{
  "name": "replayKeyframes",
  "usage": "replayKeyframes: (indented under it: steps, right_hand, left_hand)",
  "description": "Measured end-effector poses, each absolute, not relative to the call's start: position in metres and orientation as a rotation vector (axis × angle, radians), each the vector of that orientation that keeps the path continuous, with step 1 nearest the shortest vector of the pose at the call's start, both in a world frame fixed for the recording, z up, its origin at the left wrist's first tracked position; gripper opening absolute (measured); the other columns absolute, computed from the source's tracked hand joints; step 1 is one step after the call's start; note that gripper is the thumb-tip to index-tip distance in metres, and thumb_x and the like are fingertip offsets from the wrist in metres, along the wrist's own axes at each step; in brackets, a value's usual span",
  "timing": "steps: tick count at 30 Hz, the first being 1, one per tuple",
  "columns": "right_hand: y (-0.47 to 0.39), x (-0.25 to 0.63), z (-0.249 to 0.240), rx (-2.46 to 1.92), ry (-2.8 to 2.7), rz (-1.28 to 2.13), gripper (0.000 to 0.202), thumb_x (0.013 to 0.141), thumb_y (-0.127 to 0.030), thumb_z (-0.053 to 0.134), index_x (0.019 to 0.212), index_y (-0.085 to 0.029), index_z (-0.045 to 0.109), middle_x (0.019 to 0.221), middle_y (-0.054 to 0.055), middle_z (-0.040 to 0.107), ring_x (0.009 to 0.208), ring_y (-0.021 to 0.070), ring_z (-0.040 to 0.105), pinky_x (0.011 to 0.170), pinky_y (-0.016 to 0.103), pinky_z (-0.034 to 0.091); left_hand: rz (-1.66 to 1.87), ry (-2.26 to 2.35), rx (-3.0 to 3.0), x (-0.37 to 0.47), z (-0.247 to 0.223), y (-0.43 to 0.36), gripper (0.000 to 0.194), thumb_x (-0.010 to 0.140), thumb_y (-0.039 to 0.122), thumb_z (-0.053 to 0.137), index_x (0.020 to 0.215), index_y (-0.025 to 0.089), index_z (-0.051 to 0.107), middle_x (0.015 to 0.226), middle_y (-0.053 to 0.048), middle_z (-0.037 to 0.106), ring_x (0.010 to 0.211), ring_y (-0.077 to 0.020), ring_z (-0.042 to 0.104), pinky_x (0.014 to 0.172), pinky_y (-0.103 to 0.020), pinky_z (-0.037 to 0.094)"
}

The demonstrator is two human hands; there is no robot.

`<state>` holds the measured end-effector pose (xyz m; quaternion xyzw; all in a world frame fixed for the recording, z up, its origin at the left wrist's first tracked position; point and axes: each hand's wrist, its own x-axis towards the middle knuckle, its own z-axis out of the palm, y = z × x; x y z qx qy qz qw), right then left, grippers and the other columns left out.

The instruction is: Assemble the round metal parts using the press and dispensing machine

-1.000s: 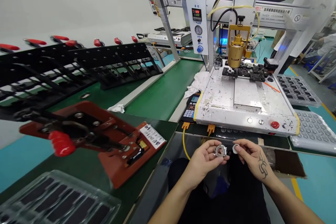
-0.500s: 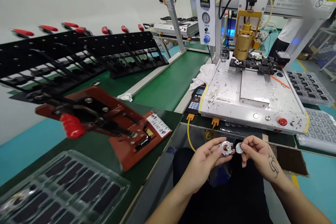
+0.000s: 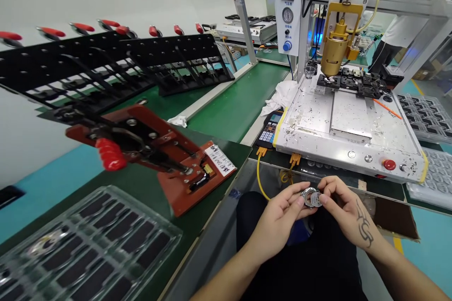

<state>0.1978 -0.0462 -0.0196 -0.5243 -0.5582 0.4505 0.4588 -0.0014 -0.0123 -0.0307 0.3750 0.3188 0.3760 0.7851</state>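
Observation:
My left hand (image 3: pixel 277 221) grips a shiny silver watch case (image 3: pixel 307 192) between thumb and fingers, above my lap. Between the thumb and fingers of my right hand (image 3: pixel 344 207) is a small flat silvery disc (image 3: pixel 315 199) with an uneven edge. The disc lies over the right part of the case's opening. Whether it touches the case or is just in front, I cannot tell.
To the left stand a red toggle-clamp fixture (image 3: pixel 169 169) and a clear tray (image 3: pixel 176 237) with dark compartments. Ahead is a white press machine (image 3: pixel 303 138) with a brass-coloured head (image 3: pixel 334 54). Another person (image 3: pixel 391 37) stands behind it.
My right hand has brought the disc left, from beside the watch case to over its opening. The camera view has shifted, so the surroundings sit further right.

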Motion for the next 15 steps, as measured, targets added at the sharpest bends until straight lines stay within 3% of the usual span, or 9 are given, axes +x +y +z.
replayKeyframes:
  steps: [15]
  right_hand:
    - [-0.046, 0.1886, -0.0203, -1.325, -1.368, 1.119, 0.024, 0.102, -0.042, 0.064, 0.087, -0.024, 0.061, 0.109, 0.003, 0.062, 0.101, 0.0193, 0.058, 0.089, 0.032, 0.045]
  left_hand:
    - [0.845, 0.661, 0.86, 0.003, -0.0298, -0.0206, 0.041, 0.096, 0.044, 0.075, 0.131, 0.021, 0.072, 0.126, -0.01, 0.076, 0.115, -0.0259, 0.073, 0.107, -0.041, 0.061]
